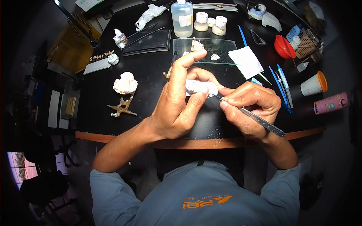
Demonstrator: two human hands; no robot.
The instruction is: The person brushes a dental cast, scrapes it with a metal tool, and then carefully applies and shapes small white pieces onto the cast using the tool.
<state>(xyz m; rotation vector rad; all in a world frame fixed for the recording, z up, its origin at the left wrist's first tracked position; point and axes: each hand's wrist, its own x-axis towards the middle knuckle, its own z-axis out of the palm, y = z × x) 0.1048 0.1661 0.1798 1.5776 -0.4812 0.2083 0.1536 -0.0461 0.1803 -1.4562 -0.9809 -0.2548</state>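
Observation:
My left hand [174,103] is closed around a small white plaster piece [193,87], with its thumb on the front and the index finger raised above. In my right hand [254,103] a scalpel [264,122] with a grey metal handle is gripped like a pen. Its tip meets the right edge of the plaster piece, though fingers partly hide the contact. To the left stands a brass-coloured dental articulator [122,105] with a lump of white plaster [125,83] on it. White crumbs [217,142] lie at the table's front edge.
Behind my hands is a glass slab [222,46] bearing a cream dental model [197,45]. A clear liquid bottle [182,20] and white-lidded jars [219,26] stand farther back. Rightward are white paper [247,62], blue-handled tools [279,88], a red bowl [283,47] and a cup [313,84].

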